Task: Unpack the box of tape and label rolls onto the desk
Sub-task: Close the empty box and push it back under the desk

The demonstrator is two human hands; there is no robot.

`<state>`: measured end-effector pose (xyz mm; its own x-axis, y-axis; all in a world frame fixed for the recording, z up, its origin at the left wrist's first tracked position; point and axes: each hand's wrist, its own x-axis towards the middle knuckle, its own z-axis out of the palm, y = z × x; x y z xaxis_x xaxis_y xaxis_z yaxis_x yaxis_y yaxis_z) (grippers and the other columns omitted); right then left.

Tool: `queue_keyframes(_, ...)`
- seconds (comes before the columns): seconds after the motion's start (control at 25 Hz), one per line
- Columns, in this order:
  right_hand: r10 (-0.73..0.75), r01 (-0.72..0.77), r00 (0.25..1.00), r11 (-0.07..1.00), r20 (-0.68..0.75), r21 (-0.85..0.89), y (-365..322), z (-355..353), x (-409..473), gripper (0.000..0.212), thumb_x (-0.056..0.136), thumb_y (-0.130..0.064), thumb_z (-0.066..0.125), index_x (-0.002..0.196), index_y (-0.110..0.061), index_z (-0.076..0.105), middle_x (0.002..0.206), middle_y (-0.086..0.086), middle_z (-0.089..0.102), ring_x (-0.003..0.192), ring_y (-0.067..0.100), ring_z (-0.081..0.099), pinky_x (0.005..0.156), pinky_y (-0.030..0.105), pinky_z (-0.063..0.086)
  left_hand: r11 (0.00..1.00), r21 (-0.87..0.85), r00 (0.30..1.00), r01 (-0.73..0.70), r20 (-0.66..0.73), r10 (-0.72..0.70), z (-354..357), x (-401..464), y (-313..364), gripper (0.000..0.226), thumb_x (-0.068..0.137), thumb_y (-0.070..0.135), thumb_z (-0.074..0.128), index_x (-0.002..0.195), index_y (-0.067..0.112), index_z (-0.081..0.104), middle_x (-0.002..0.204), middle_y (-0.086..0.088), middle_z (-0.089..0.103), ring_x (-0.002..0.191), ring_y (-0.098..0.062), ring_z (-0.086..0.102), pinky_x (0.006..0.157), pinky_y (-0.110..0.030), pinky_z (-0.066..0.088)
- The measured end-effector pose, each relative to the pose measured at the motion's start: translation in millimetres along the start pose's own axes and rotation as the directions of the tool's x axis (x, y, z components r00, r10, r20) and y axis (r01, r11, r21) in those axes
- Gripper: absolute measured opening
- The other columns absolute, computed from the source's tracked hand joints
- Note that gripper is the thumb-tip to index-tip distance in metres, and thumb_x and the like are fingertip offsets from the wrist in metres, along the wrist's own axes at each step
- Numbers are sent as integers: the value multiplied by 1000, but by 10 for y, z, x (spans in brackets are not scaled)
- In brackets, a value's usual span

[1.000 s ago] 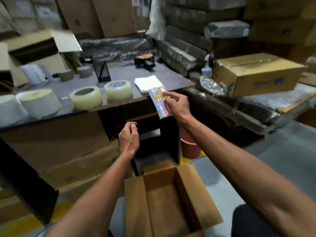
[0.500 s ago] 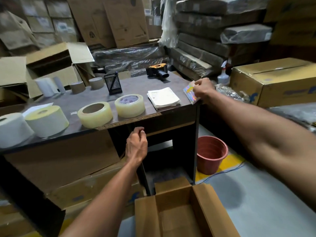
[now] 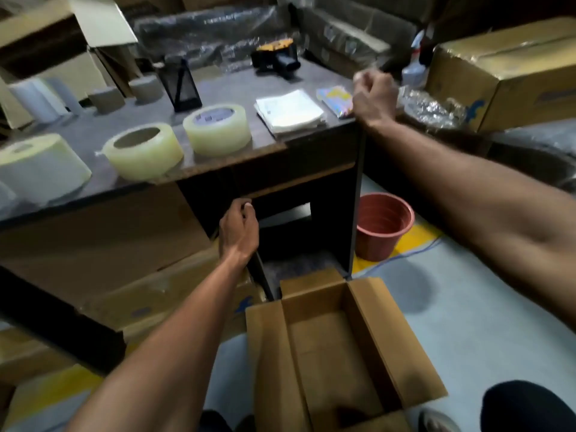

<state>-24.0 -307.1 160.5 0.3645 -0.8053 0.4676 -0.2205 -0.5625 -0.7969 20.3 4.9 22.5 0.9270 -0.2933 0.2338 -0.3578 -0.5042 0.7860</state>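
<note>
The open cardboard box (image 3: 358, 294) sits on the floor below me, and its visible inside looks bare. On the dark desk (image 3: 230, 88) stand two clear tape rolls (image 3: 143, 154) (image 3: 217, 128) and a white label roll (image 3: 40, 168) at the left. A shiny holographic packet (image 3: 335, 100) lies flat at the desk's right corner, next to a white paper stack (image 3: 290, 113). My right hand (image 3: 372, 96) hovers curled at the packet's right edge, touching or just off it. My left hand (image 3: 238, 230) is curled shut under the desk's front, holding nothing I can see.
A black-and-yellow tape dispenser (image 3: 276, 59), a black mesh holder (image 3: 182, 88) and small brown rolls (image 3: 107, 99) stand further back. A red bucket (image 3: 381, 226) stands on the floor by the desk leg. A big cardboard carton (image 3: 505, 70) sits at right.
My right hand carried the holographic packet from in front of the desk up onto its right corner and laid it flat. My left hand stayed below the desk.
</note>
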Motion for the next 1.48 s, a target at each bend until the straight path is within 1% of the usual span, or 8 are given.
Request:
queue_keyframes(0.12, -68, 120, 968, 970, -240, 210, 323, -122, -642, 25, 92, -25, 47, 104, -17, 67, 100, 2, 59, 95, 17, 60, 90, 27, 47, 996, -18, 991, 92, 96, -90, 271, -421, -422, 32, 101, 38, 33, 112, 26, 61, 104, -4, 69, 97, -25, 61, 82, -37, 49)
queue_keyframes(0.2, -64, 130, 964, 960, -258, 248, 670, -134, -1178, 22, 95, -19, 46, 103, -13, 65, 102, 2, 62, 96, 15, 59, 91, 24, 46, 986, -9, 976, 165, 143, -162, 477, -776, -706, 34, 98, 40, 34, 106, 25, 63, 101, -5, 70, 98, -28, 63, 85, -40, 51)
queue_keyframes(0.4, 174, -186, 981, 972, 90, 145, 1767, 29, -2630, 22, 101, -25, 43, 99, -17, 63, 94, -3, 64, 89, 12, 57, 82, 33, 43, 949, 27, 923, 313, 229, -311, 770, -1606, -1204, 30, 104, 26, 39, 106, 10, 65, 101, -9, 67, 90, -19, 57, 75, -29, 39)
queue_keyframes(0.68, 489, -446, 806, 872, 335, -200, 2967, -99, -3897, 31, 102, -27, 40, 110, -14, 67, 101, 11, 72, 102, 33, 65, 83, 35, 45, 882, 121, 830, 455, 301, -469, 1004, -2158, -1623, 28, 104, 30, 38, 100, 18, 63, 96, -3, 64, 88, -18, 56, 73, -27, 37)
queue_keyframes(0.92, 581, -417, 710, 803, 399, -426, 3422, -382, -4310, 35, 98, -34, 42, 111, -10, 65, 104, 19, 71, 102, 39, 64, 84, 39, 47, 806, 252, 758, 536, 275, -591, 1123, -2378, -2066, 32, 99, 33, 39, 113, 18, 63, 120, -12, 61, 110, -32, 58, 93, -38, 48)
queue_keyframes(1.08, 606, -320, 680, 751, 411, -578, 3561, -486, -4338, 42, 91, -43, 42, 115, -15, 61, 120, 19, 57, 116, 41, 50, 94, 44, 43, 755, 395, 740, 524, 228, -633, 1061, -2528, -2189, 41, 99, 33, 45, 137, 18, 42, 144, -15, 34, 129, -38, 37, 106, -46, 33)
queue_keyframes(1.32, 678, -355, 649, 671, 345, -651, 3577, -489, -4257, 59, 92, -55, 55, 137, -18, 45, 142, 15, 42, 133, 39, 37, 108, 54, 31, 705, 378, 707, 600, 161, -689, 992, -2545, -2297, 56, 99, 31, 47, 149, 14, 27, 148, -20, 34, 130, -42, 40, 106, -50, 34)
queue_keyframes(1.48, 754, -369, 574, 587, 320, -721, 3555, -448, -4141, 73, 89, -66, 51, 143, -19, 37, 142, 18, 40, 131, 41, 38, 108, 55, 30, 773, 246, 787, 585, 55, -614, 932, -2500, -2094, 49, 96, 18, 53, 141, 13, 37, 140, -18, 43, 118, -38, 52, 90, -41, 44)
